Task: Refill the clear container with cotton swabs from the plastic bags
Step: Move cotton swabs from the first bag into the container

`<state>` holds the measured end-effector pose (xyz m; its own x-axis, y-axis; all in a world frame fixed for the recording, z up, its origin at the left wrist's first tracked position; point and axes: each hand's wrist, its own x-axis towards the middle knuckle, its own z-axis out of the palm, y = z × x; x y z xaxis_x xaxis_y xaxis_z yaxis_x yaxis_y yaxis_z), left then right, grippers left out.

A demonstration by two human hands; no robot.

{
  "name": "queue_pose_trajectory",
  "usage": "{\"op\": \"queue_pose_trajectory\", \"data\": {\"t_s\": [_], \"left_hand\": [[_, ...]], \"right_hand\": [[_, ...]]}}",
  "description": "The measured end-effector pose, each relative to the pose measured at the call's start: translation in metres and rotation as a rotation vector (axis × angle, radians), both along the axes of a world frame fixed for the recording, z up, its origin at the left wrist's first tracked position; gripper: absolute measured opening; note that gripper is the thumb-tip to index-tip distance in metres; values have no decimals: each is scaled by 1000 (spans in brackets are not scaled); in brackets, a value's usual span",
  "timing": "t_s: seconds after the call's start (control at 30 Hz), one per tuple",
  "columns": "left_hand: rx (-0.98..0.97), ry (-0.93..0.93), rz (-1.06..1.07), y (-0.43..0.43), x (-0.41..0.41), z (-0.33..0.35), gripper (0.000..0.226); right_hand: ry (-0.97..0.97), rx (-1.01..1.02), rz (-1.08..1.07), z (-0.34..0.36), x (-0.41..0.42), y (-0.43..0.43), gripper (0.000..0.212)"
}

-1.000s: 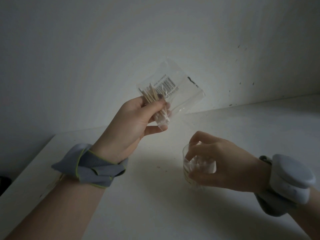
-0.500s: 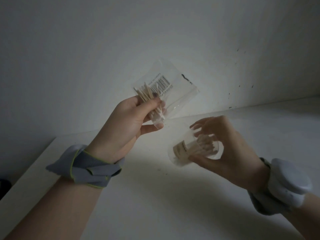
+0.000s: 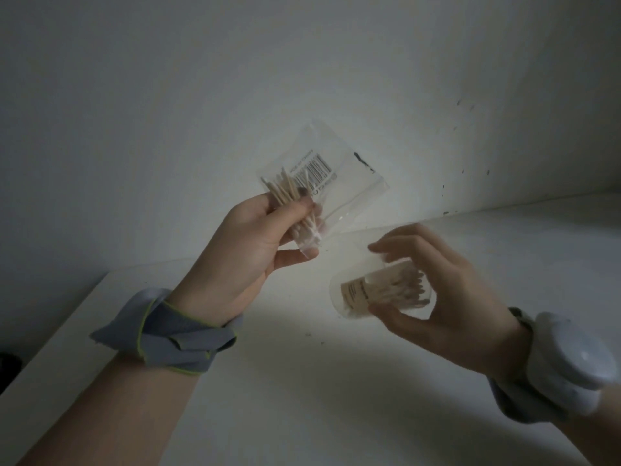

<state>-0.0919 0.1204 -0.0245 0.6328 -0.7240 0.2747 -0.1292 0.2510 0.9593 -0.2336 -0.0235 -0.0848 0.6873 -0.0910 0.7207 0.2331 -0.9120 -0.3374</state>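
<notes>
My left hand (image 3: 245, 253) holds a clear plastic bag (image 3: 339, 176) up above the white table, thumb and fingers pinching a bundle of wooden-stemmed cotton swabs (image 3: 292, 206) through the plastic. The bag bears a barcode. To its lower right, my right hand (image 3: 447, 297) grips the clear container (image 3: 376, 290), lifted off the table and tipped on its side. Swabs lie inside it and a pale label shows on its wall. The container's mouth points toward my palm and is partly hidden by my fingers.
The white table (image 3: 302, 398) runs under both hands, its left edge falling off at the lower left. A white wall (image 3: 235, 79) with dark specks stands right behind. Both wrists wear grey bands; the right one carries a white device (image 3: 578, 358).
My right hand lifted the container from the table and tipped it sideways, then held it about there. The left hand with the bag rose slightly and stayed near the same spot.
</notes>
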Motion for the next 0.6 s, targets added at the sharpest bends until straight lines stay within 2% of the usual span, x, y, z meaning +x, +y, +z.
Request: {"op": "queue_pose_trajectory", "data": {"t_s": [0.23, 0.6], "left_hand": [[32, 7, 0, -2, -2, -3, 21], [85, 14, -4, -5, -6, -8, 15]], "right_hand": [[209, -145, -42, -2, 0, 1, 51], [419, -148, -76, -2, 0, 1, 59]]}}
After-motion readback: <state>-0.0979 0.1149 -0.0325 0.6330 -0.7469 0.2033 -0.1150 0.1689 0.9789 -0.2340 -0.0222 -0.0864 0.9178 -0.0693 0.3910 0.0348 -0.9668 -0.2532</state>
